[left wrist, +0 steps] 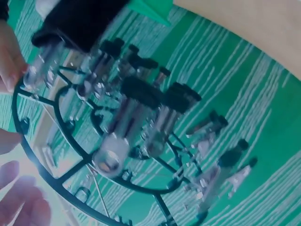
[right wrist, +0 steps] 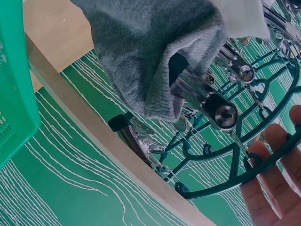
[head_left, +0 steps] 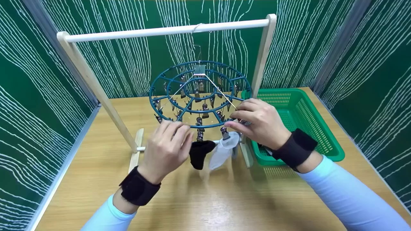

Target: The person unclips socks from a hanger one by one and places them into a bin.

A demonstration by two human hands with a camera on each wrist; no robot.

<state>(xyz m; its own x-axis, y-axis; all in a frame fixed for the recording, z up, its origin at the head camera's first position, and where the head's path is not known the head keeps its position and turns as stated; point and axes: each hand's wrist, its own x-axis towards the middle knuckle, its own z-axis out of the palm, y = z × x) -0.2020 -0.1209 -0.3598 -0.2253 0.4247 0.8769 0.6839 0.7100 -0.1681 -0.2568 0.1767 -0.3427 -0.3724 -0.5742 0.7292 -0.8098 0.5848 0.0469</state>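
Note:
A round clip hanger [head_left: 201,112] with dark green rings hangs at chest height. My right hand [head_left: 258,120] holds its rim at the near right, fingers on one side and thumb on the other; its fingers [right wrist: 270,186] cross the rim in the right wrist view. My left hand [head_left: 168,144] stays at the near left rim, fingers loosely bent with nothing in them. From the rim's clips hang a black sock [head_left: 199,154], a white sock [head_left: 221,152] and a grey sock [right wrist: 136,52], the last mostly hidden behind the white one in the head view.
A wooden stand with a white crossbar [head_left: 160,31] carries the hanger by its hook. A green basket [head_left: 330,141] sits at the right, beside the stand's leg, with something dark and white near its front left corner. Green patterned panels [head_left: 122,64] enclose the wooden table [head_left: 106,199].

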